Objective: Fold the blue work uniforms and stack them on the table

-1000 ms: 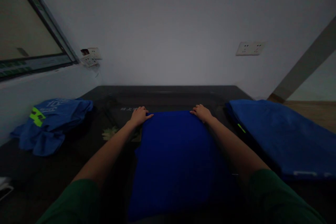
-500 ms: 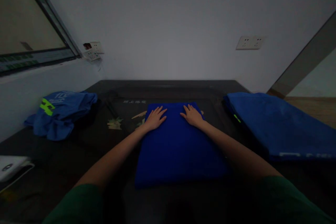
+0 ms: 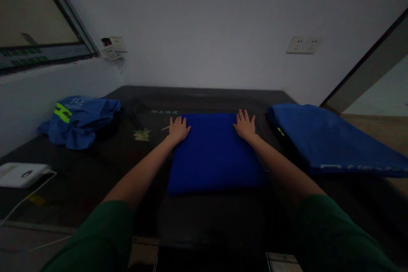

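Both hands, left hand (image 3: 178,129) and right hand (image 3: 246,125), lay flat with fingers spread on folded blue cloth (image 3: 215,153); even outward pressure would smooth it best.

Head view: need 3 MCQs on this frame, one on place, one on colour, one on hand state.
1. Where does the crumpled blue garment with the yellow-green stripe lie?
A. Far left of the table
B. On the folded cloth
C. Under the right hand

2. What colour is the folded cloth under the hands?
A. Red
B. Deep blue
C. White

3. How are the two hands set?
A. Clenched in fists
B. Lifted off the table
C. Flat, fingers spread, on the cloth's far corners

Answers:
1 A: the crumpled garment sits at the left of the dark table, apart from the hands.
2 B: the folded cloth is deep blue.
3 C: the left hand and right hand press flat on its far corners.
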`<state>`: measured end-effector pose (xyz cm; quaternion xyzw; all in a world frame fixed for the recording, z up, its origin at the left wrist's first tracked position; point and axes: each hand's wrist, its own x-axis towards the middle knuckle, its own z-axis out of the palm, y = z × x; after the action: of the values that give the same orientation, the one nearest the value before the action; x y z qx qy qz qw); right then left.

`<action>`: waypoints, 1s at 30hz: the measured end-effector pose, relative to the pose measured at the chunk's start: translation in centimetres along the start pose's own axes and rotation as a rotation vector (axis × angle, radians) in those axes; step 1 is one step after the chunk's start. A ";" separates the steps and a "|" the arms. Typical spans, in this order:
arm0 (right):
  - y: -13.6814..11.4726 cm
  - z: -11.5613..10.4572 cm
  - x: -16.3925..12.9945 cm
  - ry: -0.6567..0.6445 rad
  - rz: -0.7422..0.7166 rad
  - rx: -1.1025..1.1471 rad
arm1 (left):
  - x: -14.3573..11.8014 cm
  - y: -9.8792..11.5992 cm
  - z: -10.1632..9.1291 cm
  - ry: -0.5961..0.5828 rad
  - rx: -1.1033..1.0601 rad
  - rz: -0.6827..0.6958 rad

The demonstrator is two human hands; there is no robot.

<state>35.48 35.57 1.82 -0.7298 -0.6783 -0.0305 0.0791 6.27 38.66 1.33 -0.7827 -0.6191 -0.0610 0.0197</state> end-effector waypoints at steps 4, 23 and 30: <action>-1.9 -1.1 -4.7 -0.031 -0.167 0.128 | -5.5 3.0 -1.3 -0.011 -0.153 0.270; -0.4 -1.3 -14.9 0.005 -0.383 0.193 | -15.2 4.4 -3.0 -0.180 -0.246 0.583; 0.3 0.0 -17.6 -0.049 -0.458 0.203 | -16.4 3.4 -2.7 -0.198 -0.244 0.676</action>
<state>34.46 18.20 -0.86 -0.5461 -0.8272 0.0386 0.1266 5.71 21.75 2.19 -0.9417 -0.3126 -0.0484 -0.1144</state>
